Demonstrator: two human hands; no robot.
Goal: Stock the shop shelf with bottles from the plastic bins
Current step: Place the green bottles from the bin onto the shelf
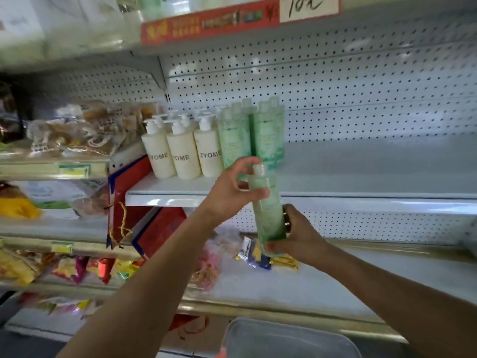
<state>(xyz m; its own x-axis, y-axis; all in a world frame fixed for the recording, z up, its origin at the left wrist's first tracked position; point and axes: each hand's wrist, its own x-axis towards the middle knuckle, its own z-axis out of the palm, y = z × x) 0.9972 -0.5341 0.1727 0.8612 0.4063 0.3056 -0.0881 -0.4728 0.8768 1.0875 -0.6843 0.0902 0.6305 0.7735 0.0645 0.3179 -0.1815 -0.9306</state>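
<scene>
Green bottle (268, 208) between both hands

Green bottle (268, 202) label print too blurred to read; its base is hidden inside the right hand (296, 236), part of its shoulder behind left hand (232, 192) fingers. Rear green bottles (268, 130) and rear pump bottles (180, 117) mostly hidden by front rows; count unclear. First "ZYOME" label partly cut by the bottle's curve. Plastic bin (289, 339) cut off by bottom edge, contents not visible. Red price strip (206, 24) text smeared, only "10" legible. Left-side snack packs (77, 127) blurred, unidentifiable. Both forearms run out of frame.
</scene>
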